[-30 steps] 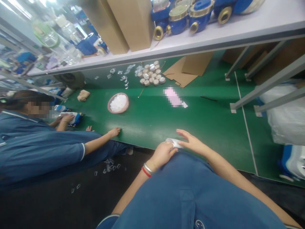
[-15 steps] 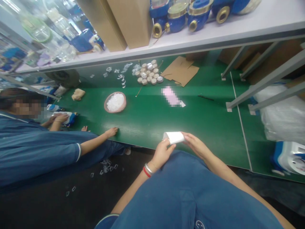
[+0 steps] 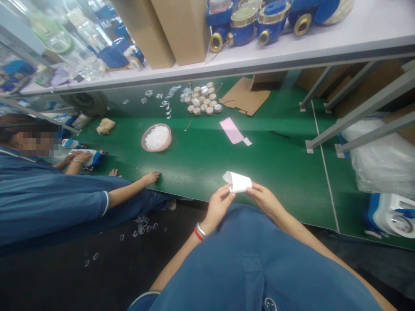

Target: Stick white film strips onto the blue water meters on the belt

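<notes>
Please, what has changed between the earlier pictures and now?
The white paper is farther from the body and less covered. The right hand, its fingers spread before, now grips its right end; the left hand still holds the left end. The bowl and pink sheet stayed put.

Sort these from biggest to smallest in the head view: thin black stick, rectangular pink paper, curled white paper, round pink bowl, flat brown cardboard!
1. Brown cardboard
2. Pink bowl
3. White paper and pink paper: too alike to rank
4. Black stick
</notes>
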The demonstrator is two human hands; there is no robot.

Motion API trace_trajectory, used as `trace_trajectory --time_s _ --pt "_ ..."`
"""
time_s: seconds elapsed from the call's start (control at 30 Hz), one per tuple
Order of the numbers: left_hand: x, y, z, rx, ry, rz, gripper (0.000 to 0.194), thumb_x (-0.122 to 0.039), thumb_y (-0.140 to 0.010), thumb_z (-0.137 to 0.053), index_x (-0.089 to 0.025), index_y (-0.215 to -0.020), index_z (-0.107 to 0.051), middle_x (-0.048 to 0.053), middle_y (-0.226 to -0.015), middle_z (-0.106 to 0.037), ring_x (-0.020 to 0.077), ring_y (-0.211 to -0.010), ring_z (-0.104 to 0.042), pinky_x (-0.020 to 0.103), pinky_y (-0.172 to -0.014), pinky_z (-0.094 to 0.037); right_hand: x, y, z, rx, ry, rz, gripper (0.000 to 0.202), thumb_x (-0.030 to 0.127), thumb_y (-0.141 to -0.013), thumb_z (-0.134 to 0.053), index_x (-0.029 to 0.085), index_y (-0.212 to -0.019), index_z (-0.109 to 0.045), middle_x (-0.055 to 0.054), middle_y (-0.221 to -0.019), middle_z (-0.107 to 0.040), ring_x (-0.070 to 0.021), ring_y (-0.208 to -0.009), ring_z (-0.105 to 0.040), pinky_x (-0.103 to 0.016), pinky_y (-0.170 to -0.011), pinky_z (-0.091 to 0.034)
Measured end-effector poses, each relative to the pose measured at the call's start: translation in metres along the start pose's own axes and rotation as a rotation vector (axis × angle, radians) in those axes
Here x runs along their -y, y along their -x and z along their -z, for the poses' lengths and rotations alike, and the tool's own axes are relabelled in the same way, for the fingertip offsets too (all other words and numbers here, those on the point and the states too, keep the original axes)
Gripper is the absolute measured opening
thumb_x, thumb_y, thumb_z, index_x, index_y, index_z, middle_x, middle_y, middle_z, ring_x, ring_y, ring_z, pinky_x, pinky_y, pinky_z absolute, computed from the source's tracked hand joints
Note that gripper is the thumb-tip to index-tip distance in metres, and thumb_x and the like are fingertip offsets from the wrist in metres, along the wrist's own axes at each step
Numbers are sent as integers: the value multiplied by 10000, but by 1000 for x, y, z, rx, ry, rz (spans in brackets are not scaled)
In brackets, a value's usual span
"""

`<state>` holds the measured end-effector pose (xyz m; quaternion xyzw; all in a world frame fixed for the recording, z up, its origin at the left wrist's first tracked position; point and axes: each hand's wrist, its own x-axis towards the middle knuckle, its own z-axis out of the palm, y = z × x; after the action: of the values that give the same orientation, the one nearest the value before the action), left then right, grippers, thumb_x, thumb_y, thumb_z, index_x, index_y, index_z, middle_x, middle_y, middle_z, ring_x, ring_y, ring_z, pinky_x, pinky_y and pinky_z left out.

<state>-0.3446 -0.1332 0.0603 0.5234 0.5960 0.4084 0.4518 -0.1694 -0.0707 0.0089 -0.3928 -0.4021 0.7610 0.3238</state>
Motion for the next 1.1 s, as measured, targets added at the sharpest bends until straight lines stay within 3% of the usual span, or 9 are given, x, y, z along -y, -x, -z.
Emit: trace_trajectory --time_s 0.2,0.37,0.57,0.8,1.1 --pt "-7 -3 3 -129 -52 -57 176 -285 -815 -504 -171 -804 -637 93 -1177 -562 180 -1105 -502 376 -1002 -331 2 0 1 -41 27 42 408 471 -710 -605 183 -994 -654 -70 -1286 -488 -222 -1174 -442 -365 -1008 -357" --pt "-7 -6 1 -211 -98 -58 168 -297 -809 -510 -166 -740 -591 96 -1199 -542 188 -1139 -476 390 -1007 -313 4 4 0 1 9 75 392 450 -733 -591 192 -1023 -649 -64 -1337 -430 -219 -1204 -409 -378 -1041 -312" --pt "-2 -7 -3 -157 -29 -60 191 -290 -821 -491 -160 -877 -621 112 -1215 -532 188 -1152 -472 368 -1000 -331 6 6 4 15 43 87 360 413 -747 -589 193 -1025 -648 -51 -1369 -389 -209 -1242 -370 -375 -1073 -256" --pt "-3 -10 -6 -148 29 -42 171 -285 -807 -511 -157 -835 -620 111 -1226 -529 197 -1165 -466 373 -1006 -333 10 7 5 17 79 94 318 379 -723 -626 208 -988 -665 -33 -1346 -423 -198 -1245 -368 -364 -1088 -217" --pt "0 -14 -11 -120 185 44 300 -354 -811 -499 -153 -1004 -611 92 -1112 -610 185 -1045 -543 352 -951 -392 19 6 4 32 -6 66 399 423 -707 -627 210 -1044 -642 -42 -1284 -493 -209 -1212 -408 -359 -1053 -296"
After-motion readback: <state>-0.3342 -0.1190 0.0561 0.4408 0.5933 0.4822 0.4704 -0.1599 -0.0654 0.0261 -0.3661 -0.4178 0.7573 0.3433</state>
